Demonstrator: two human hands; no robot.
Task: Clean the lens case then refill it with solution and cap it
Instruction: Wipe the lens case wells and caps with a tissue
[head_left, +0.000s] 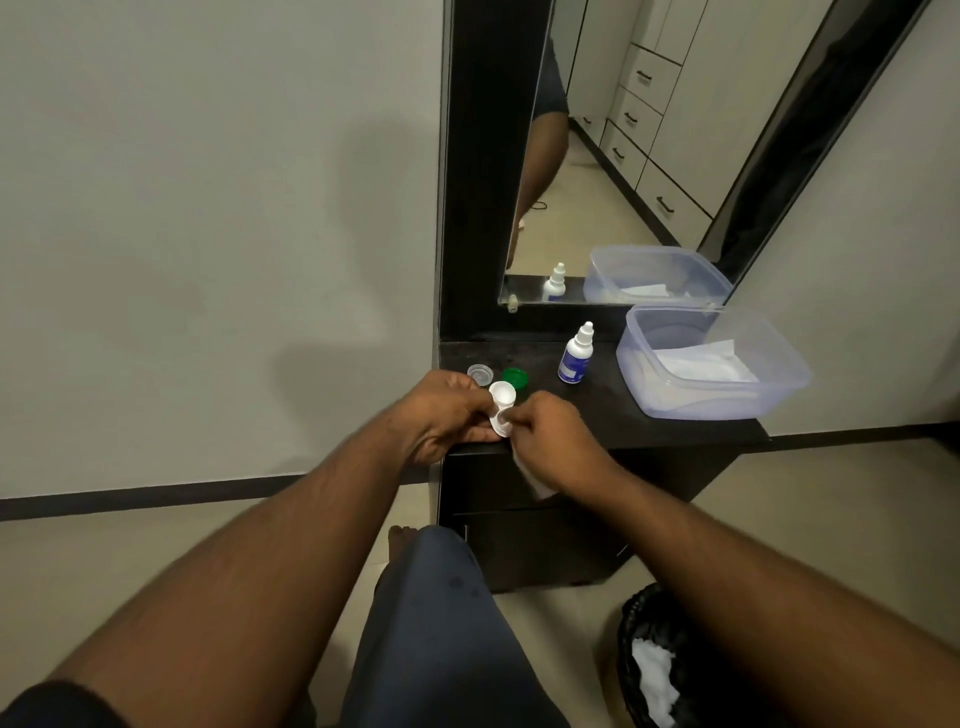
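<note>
My left hand (441, 415) holds the white two-well lens case (502, 405) upright over the front edge of the dark dresser top (649, 426). My right hand (550, 441) pinches a white tissue (535, 480) against the case's lower well; the tissue's tail hangs below the hand. A clear cap (480, 372) and a green cap (516, 378) lie on the dresser just behind the case. The small white solution bottle (575, 356) with a blue label stands capped to the right of the caps.
A clear plastic tub (779, 364) with white tissues inside sits at the dresser's right end. A black-framed mirror (597, 156) leans behind it. On the floor at the lower right stands a black bin (639, 623) holding crumpled tissue.
</note>
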